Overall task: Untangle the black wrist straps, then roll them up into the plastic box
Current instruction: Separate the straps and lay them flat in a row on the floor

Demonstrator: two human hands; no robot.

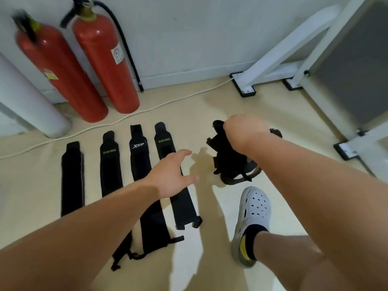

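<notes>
Several black wrist straps lie flat side by side on the beige floor: a plain one [72,177] at the left, then a XUEYING strap [110,164], an XTEP strap [137,152] and another XUEYING strap [162,141]. My left hand [171,175] hovers over the rightmost flat strap, fingers spread and holding nothing. My right hand [244,131] grips the top of a tangled clump of black straps [228,158] and holds it up from the floor. My right hand's fingers are hidden behind the wrist. No plastic box can be made out.
Two red fire extinguishers [100,66] and a white cylinder [27,97] stand against the wall at the back left. A white cable [117,120] runs across the floor. White table legs [273,59] stand at the right. My foot in a white clog [252,215] rests near the clump.
</notes>
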